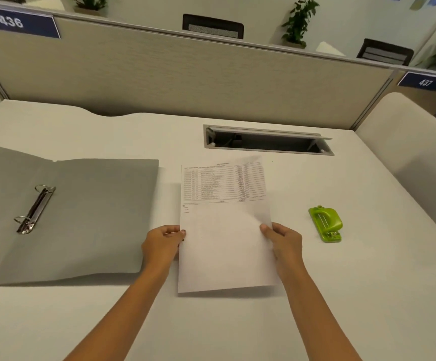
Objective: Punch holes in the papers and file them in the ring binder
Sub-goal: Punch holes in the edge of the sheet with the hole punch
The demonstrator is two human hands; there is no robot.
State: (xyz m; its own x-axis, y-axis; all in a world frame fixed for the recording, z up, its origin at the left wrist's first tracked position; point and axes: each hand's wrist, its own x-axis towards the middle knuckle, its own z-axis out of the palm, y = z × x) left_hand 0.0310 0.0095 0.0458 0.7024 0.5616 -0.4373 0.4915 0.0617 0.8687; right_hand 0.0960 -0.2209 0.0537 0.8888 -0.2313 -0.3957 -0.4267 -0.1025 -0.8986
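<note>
Fingers (182,233) of left hand (161,243) and right hand (282,241) pinch the paper (224,225) edges

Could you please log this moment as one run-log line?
left hand, right hand: pinch white printed papers by side edges | green plastic hole punch: idle, right of papers | grey ring binder: open, left

cam: head-worn, 1 view | faces: fwd+down onto desk (342,308) | range: close | lens: wide-angle

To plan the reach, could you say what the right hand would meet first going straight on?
The right hand points forward-left, so first the paper it pinches; beyond, probably the cable slot, though depth is unclear.
</note>
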